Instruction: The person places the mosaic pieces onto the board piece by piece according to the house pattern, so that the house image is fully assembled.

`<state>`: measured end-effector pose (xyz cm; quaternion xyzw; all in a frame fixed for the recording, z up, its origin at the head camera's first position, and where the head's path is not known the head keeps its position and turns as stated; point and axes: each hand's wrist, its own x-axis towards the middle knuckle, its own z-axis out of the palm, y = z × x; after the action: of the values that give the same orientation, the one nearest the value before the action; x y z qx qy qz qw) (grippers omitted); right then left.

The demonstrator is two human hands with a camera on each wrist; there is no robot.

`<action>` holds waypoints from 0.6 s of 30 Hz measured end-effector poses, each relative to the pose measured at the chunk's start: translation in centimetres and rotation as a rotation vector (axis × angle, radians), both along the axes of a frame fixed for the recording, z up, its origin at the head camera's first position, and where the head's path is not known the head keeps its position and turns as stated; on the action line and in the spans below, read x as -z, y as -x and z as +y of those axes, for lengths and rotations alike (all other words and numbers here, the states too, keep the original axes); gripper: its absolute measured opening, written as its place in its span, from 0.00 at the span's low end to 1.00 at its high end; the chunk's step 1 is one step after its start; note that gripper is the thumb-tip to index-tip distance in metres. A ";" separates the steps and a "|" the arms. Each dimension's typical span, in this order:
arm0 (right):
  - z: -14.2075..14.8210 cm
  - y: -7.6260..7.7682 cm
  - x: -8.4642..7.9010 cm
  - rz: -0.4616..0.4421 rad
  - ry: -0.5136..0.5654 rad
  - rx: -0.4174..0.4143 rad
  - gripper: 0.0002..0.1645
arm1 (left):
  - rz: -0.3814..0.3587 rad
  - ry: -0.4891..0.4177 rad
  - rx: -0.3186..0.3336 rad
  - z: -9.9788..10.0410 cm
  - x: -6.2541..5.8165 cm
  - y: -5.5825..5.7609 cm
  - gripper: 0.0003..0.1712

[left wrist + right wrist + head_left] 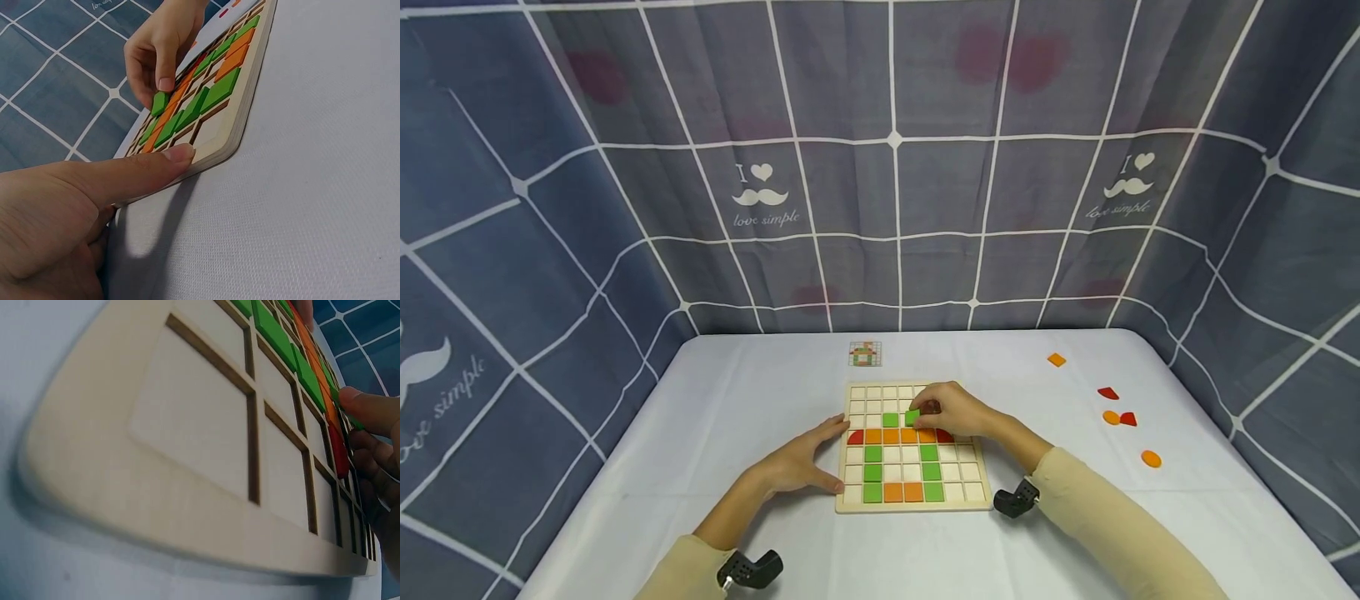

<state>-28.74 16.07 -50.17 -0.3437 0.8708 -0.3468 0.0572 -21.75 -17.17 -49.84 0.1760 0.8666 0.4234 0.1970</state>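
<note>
A wooden grid board lies on the white cloth, with green, orange and red tiles set in its cells. My right hand pinches a green square tile between thumb and fingers, tilted over the upper middle cells. Just left of it, another green tile sits in a cell. Below runs a row of orange tiles with a red curved tile at its left end. My left hand touches the board's left edge; in the left wrist view its straight thumb rests on the rim.
Behind the board lies a small pattern card. Loose pieces are scattered to the right: an orange square, red pieces and orange round pieces. A grey checked curtain surrounds the table's back and sides.
</note>
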 end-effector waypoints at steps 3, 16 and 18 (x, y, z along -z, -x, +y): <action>-0.4 0.2 0.1 0.008 -0.012 -0.009 0.13 | 0.003 -0.006 0.000 -0.1 -0.1 -0.1 0.61; -0.8 0.2 0.3 0.058 -0.017 -0.015 0.13 | -0.001 -0.009 -0.001 0.0 -0.1 0.0 0.61; -0.8 0.2 0.3 0.060 -0.021 -0.020 0.13 | 0.003 -0.012 0.002 0.0 0.0 0.0 0.60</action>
<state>-28.95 15.23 -50.47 -0.3621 0.8723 -0.3265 0.0382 -21.75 -17.15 -49.83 0.1786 0.8641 0.4283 0.1951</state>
